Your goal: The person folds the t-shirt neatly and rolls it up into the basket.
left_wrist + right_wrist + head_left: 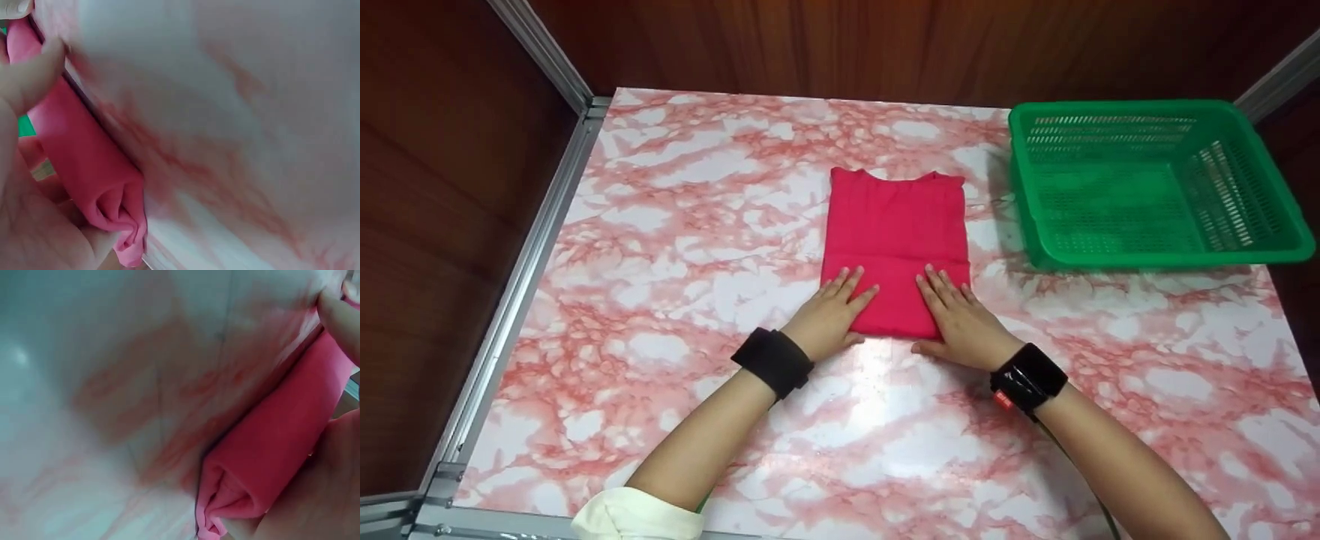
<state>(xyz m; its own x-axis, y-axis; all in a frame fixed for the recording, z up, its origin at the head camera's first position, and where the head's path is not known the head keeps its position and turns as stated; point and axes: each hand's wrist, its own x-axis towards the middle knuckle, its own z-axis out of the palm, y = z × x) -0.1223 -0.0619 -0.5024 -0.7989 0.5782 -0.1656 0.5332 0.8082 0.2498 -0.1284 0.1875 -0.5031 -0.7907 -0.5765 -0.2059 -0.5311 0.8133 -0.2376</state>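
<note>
A folded pinkish-red shirt [896, 221] lies flat on the marbled table, its neckline edge toward the back and its lower part folded over. On its near left corner rests my left hand [834, 309], fingers straight and spread across the cloth. My right hand [956, 315] lies the same way on the near right corner, with the thumb by the front edge. The left wrist view shows the rolled layers of the shirt [95, 152] beside the palm. In the right wrist view the other end of the folded shirt [275, 450] shows next to the hand.
A green plastic basket [1110, 202] with slotted sides stands at the back right; nothing shows inside it. Red-and-white marbled tabletop [660, 300] surrounds the shirt. Brown wooden panels [810, 49] close off the back and left, with a metal rail [521, 277] along the left edge.
</note>
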